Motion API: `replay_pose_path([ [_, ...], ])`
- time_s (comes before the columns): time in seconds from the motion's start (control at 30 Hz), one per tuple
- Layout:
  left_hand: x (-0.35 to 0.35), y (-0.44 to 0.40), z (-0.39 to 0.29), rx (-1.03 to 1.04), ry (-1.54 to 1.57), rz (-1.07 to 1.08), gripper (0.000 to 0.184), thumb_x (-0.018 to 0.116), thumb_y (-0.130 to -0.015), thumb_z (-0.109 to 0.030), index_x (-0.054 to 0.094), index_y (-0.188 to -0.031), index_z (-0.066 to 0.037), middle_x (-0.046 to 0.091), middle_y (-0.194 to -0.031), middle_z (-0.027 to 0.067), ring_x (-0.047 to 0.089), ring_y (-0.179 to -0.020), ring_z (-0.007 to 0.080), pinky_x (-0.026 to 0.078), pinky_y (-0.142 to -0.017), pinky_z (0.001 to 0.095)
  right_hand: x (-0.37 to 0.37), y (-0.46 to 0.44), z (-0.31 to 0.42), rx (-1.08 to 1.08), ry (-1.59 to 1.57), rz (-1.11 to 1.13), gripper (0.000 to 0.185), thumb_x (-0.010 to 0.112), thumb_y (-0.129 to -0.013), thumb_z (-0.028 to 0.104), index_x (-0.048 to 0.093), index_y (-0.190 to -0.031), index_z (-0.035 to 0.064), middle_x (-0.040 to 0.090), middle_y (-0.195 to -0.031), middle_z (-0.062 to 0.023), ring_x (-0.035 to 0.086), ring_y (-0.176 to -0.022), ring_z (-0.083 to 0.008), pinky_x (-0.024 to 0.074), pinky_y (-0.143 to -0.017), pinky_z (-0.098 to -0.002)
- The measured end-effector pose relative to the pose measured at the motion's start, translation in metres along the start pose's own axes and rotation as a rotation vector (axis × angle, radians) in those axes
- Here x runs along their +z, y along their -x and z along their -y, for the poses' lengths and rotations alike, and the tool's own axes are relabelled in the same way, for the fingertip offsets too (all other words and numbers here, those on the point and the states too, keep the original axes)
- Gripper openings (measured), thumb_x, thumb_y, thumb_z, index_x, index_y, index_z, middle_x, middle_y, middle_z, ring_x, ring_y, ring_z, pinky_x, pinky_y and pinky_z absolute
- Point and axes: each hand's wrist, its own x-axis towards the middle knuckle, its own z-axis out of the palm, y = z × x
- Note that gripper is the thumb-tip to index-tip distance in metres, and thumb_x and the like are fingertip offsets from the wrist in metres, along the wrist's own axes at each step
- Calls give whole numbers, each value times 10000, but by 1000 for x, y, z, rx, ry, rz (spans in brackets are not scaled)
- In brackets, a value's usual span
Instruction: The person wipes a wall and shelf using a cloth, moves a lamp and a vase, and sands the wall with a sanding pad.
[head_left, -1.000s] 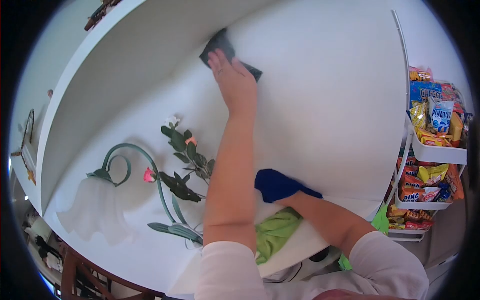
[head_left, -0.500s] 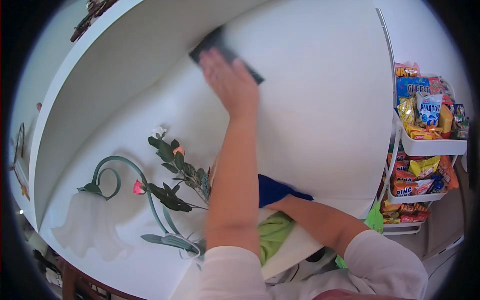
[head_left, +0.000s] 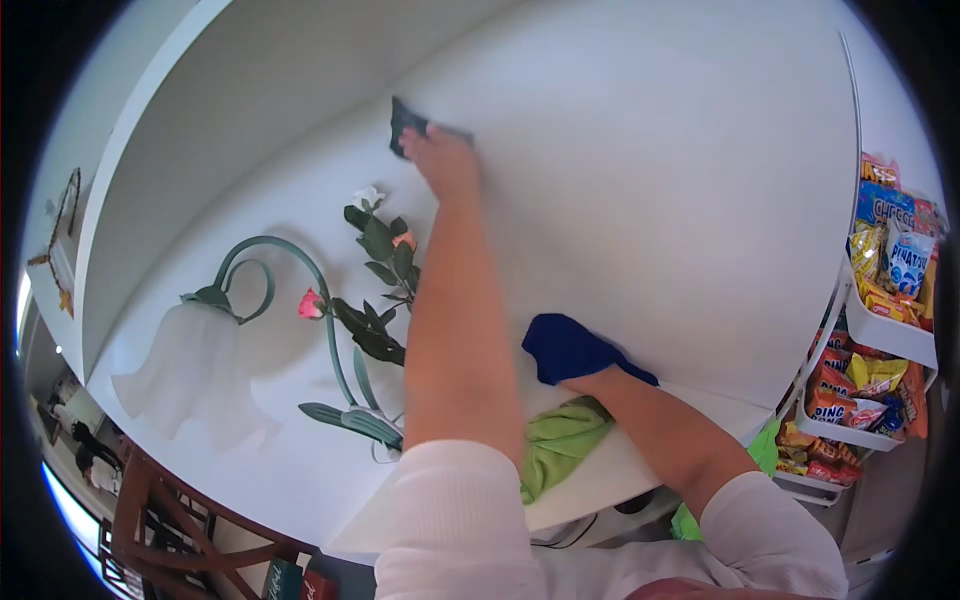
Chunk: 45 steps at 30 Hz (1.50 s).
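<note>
My left hand (head_left: 443,160) reaches far up the white panel and grips a dark cloth (head_left: 408,128), which lies pressed on the surface near a curved edge line. The cloth is bunched, one corner sticking out past the fingers and another part blurred to the right. Lower down, a dark blue cloth (head_left: 575,348) covers my right hand, so its fingers are hidden; only the wrist and forearm (head_left: 665,425) show. Just below that wrist lies a crumpled green cloth (head_left: 565,440).
Left of my left arm stand a lamp with a frilled white shade (head_left: 190,365) and artificial flowers (head_left: 375,240). A white rack (head_left: 890,335) of snack packets is at the right. A brown wooden chair (head_left: 165,520) shows at lower left.
The view has shifted. My left hand has moved along the panel, and the dark cloth is more bunched instead of spread flat. More of the blue cloth at my right hand shows.
</note>
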Motion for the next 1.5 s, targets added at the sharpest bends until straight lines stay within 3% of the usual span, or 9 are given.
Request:
replay_pose_path([
  [0.13,-19,17,2,-101,-108,52,483,323,-898,-164,287,-1282,126,296,-1335,300,267,-1261,393,228,-1053,410,8,4,-1,-79,41,-145,249,594,-593,121,582,-827,37,537,-896,-166,503,-927,-331,409,-852,-390],
  [0.37,-17,8,-6,476,-191,-105,464,400,-758,-29,412,-1192,134,460,-1182,319,463,-1114,390,359,-968,384,4,1,4,-33,2,-100,249,587,-599,106,586,-839,38,536,-891,-161,512,-896,-323,418,-816,-388],
  [0.5,-29,-1,23,-33,-367,188,455,427,-829,-127,404,-1216,111,404,-1284,257,392,-1205,344,353,-975,369,2,0,6,13,-21,-81,241,582,-603,96,586,-837,38,537,-885,-160,519,-874,-322,424,-798,-389],
  [0.63,-45,10,-28,171,-709,437,474,445,-817,-132,398,-1206,133,422,-1262,270,420,-1182,341,396,-936,327,0,-4,5,16,-35,-51,247,583,-597,91,589,-839,41,540,-880,-161,521,-866,-324,426,-785,-394],
  [0.73,-36,0,-28,354,-602,168,477,443,-808,-118,387,-1195,155,432,-1237,289,425,-1178,330,399,-934,318,5,-8,5,-49,16,-144,224,581,-596,92,584,-814,43,536,-856,-163,521,-841,-328,426,-765,-403],
  [0.93,-55,13,-14,-159,-493,428,510,429,-807,-116,335,-1238,142,446,-1226,284,454,-1144,345,402,-926,353,-3,-12,11,75,11,42,249,582,-583,52,597,-830,34,557,-880,-164,533,-863,-331,424,-809,-395],
  [1.17,-41,11,-26,290,-681,289,552,438,-806,-139,304,-1265,136,434,-1237,290,477,-1120,357,414,-915,357,-2,-10,11,60,9,14,239,579,-576,120,594,-800,38,544,-856,-170,521,-871,-334,425,-801,-399],
  [1.4,-55,22,-13,109,-728,499,482,442,-809,-119,381,-1203,151,438,-1233,289,456,-1154,330,403,-939,321,-3,-11,10,64,17,44,266,594,-574,132,599,-822,38,551,-906,-170,515,-908,-333,414,-839,-395],
  [1.5,-48,32,-19,159,-523,316,427,450,-809,-112,451,-1142,156,434,-1233,294,461,-1142,345,418,-921,331,0,-9,7,59,-3,38,266,594,-576,131,600,-825,37,551,-904,-170,514,-910,-332,413,-841,-393],
])
